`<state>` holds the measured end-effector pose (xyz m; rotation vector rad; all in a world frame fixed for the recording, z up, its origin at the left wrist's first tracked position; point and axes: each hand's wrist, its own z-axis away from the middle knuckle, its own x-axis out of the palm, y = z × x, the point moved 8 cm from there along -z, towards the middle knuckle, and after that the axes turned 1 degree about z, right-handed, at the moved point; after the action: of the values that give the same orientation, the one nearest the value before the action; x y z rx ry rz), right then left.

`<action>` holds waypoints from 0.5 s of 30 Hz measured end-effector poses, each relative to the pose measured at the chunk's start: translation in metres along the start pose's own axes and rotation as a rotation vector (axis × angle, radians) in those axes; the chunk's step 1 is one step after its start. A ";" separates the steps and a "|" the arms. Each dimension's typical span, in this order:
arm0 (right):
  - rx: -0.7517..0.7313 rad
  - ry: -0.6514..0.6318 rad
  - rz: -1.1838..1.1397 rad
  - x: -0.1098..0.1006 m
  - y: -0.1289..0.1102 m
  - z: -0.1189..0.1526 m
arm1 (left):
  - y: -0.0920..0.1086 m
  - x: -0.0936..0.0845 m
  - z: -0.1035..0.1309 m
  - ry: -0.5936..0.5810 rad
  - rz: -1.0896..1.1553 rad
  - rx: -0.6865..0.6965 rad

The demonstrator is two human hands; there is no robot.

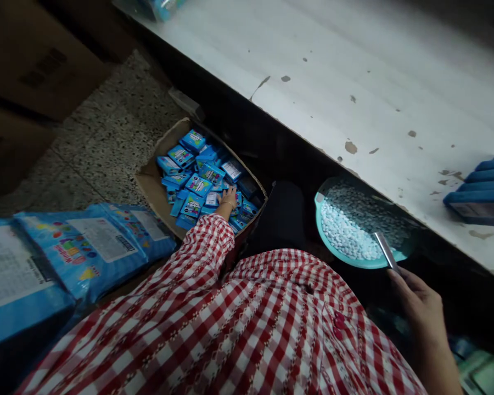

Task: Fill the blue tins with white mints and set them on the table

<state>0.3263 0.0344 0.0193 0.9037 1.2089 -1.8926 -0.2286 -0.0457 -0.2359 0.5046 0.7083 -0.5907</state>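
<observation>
— What are your hands doing?
— My left grip (pixel 228 202) is resting on small blue packets (pixel 200 185) inside an open carton (pixel 150 184); they are lying beneath it and spreading out ahead of it. I can't tell whether its fingers are closing on one or only touching. My right grip (pixel 420 299) is holding a metal tool (pixel 385 249), fingers wrapped about its near end.

— Where is that tool pointing?
— Its far end is reaching over a turquoise bowl (pixel 319 219) of pale pellets (pixel 349 236), just ahead and left of my right grip. The counter (pixel 313 99) is stretching beyond both grips.

— Which step are you judging this to be?
— I'd say I'm choosing among the packets on the left while holding the tool ready on the right.

— And what is the next move calling for?
— To my mind, it's calling for a light pinch on one packet's edges, without dragging its neighbours, and a steady right grip so no pellets are spilling.
</observation>
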 end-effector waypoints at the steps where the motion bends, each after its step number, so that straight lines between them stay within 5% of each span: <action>1: 0.049 -0.029 -0.035 0.002 0.003 0.003 | -0.003 0.000 0.001 0.010 -0.027 -0.004; 9: 0.119 -0.058 -0.123 0.026 -0.004 0.001 | -0.015 -0.004 0.034 0.089 0.026 0.001; 12: 0.077 -0.069 -0.153 0.031 0.002 -0.009 | -0.010 -0.021 0.047 0.146 0.129 -0.009; 15: 0.025 -0.087 -0.152 0.032 0.015 -0.022 | 0.004 -0.048 0.070 0.178 0.476 0.089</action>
<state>0.3269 0.0441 -0.0215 0.7520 1.2339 -2.0489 -0.2243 -0.0697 -0.1545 0.7875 0.7002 -0.1315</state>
